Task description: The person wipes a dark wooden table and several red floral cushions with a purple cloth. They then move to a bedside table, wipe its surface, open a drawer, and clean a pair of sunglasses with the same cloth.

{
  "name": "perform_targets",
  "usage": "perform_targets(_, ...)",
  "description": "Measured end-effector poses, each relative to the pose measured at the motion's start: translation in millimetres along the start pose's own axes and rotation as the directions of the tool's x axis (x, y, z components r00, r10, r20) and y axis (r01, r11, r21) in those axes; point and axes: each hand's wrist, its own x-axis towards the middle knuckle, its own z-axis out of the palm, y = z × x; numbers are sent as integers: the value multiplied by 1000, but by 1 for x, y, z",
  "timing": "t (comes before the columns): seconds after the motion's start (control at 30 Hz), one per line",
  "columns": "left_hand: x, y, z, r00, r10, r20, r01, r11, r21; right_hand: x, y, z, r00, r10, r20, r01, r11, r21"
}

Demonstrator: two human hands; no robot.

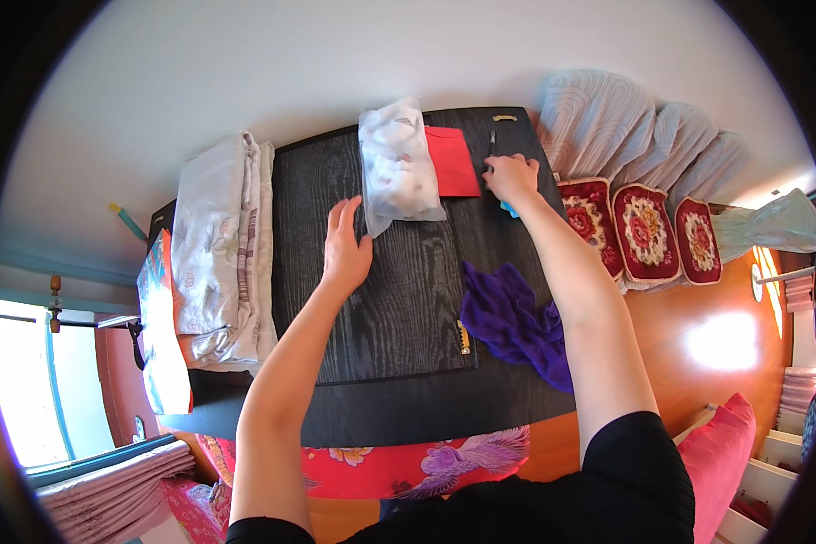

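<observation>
My left hand (348,248) is over the black wood-grain table (408,292), its fingers apart and holding nothing. Its fingertips are close to the lower left edge of a frosted plastic bag (401,166) with pale contents. Over at the right end of the table, the fingers of my right hand (515,177) curl downward. A slim black pen-like object (493,141) reaches out beyond them, and a small bright blue thing (509,209) shows below the palm. Whether that hand grips either is hidden. Between the bag and my right hand lies a flat red paper envelope (454,162).
A crumpled purple cloth (513,313) lies at the table's right front. Folded pale patterned fabric (211,251) fills the left end, beside a glossy bag (158,333). Chairs with red floral seat pads (647,231) stand to the right. A red floral cover (415,469) is below the front edge.
</observation>
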Motion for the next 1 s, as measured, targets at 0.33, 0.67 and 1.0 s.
perform_targets(0.33,-118,-4,-60,994,-104,-15,102,987,-121,-14,9,17,970,-145,-196,172,977,126)
perform_targets(0.67,-242,-73,-140,823,-535,-189,411,791,-453,-282,44,-16,868,-496,-32,497,862,102)
perform_targets(1.0,-205,-86,-233,919,-255,-301,234,967,-102,-282,-44,-79,892,25,-451,316,679,663)
